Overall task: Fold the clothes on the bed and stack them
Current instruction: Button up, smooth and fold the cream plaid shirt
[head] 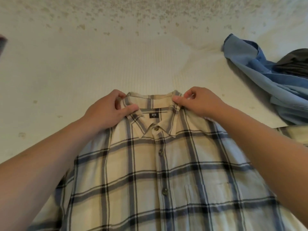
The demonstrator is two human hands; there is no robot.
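Note:
A cream plaid shirt (150, 177) with blue and black checks lies front side up on the bed (116, 64), buttoned, with its collar pointing away from me. My left hand (108, 110) pinches the left end of the collar between thumb and fingers. My right hand (200, 102) pinches the right end of the collar the same way. A chest pocket shows on the shirt's right half. The lower hem runs out of the view.
A crumpled blue shirt (266, 77) lies on the bed at the right, with a dark grey garment (293, 64) on top of it. A bit of dark fabric (2, 44) shows at the left edge. The bed cover is cream with small speckles.

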